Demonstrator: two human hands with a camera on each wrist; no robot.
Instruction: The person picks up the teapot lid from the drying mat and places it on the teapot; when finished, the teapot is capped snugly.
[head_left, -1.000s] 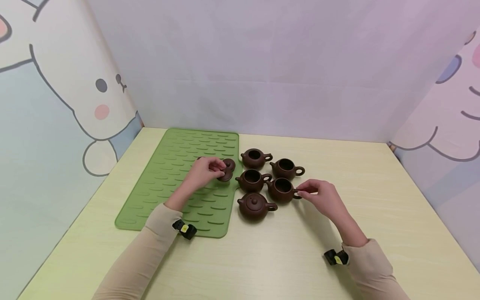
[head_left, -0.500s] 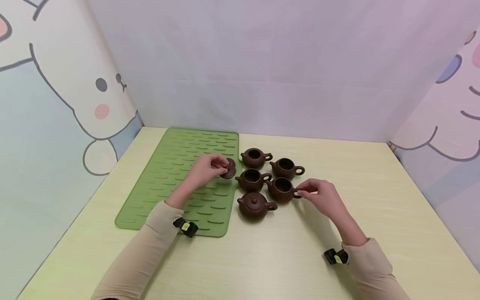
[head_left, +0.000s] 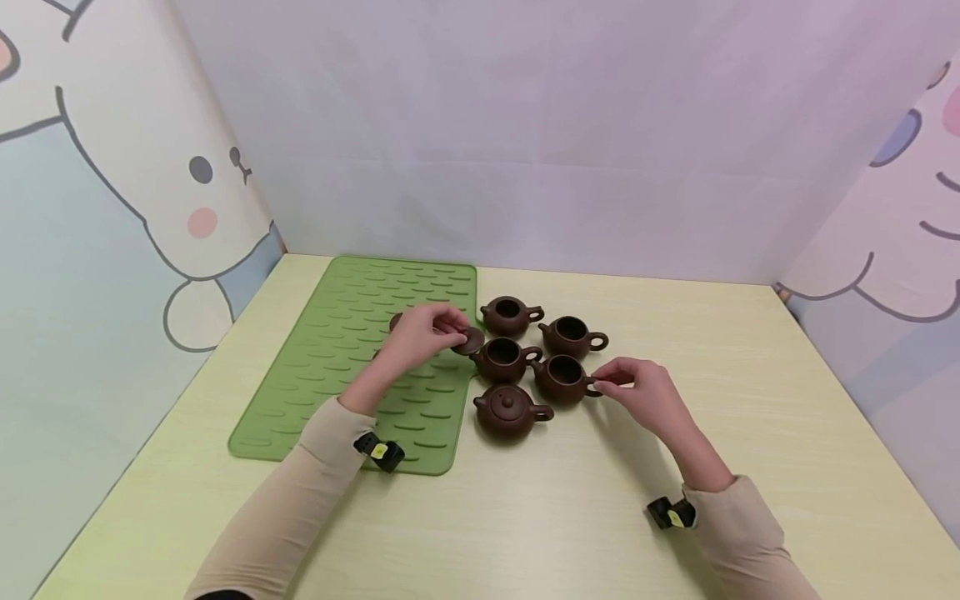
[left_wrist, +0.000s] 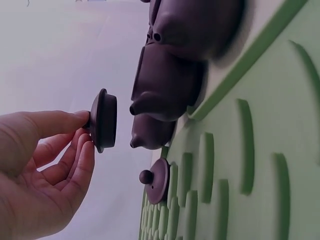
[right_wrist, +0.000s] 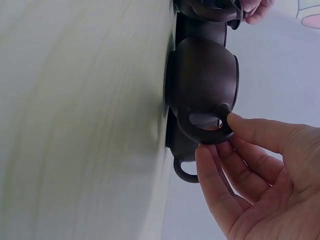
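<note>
In the head view, the left hand (head_left: 422, 337) pinches a round, dark-brown clay lid (head_left: 469, 340), held over the right edge of the ribbed green rubber mat (head_left: 300, 400), by the spout of a squat, open dark-brown clay teapot (head_left: 504, 360). The right hand (head_left: 639, 390) pinches the loop handle of another open dark-brown clay teapot (head_left: 562, 379). A matching lidded clay teapot (head_left: 507, 412) sits nearest the person. With pots packed this close, lifting the lid clear of the spouts seems wise.

In the left wrist view, thumb and fingertips grip the knob; the lid's inner collar faces down, apart from the pots. Holding it level like this should help it seat squarely. A second knobbed brown lid (left_wrist: 158, 181) lies on the mat.

In the right wrist view, thumb and fingers close on the handle; the pot stands upright. A light hold should steady it without tipping.
</note>
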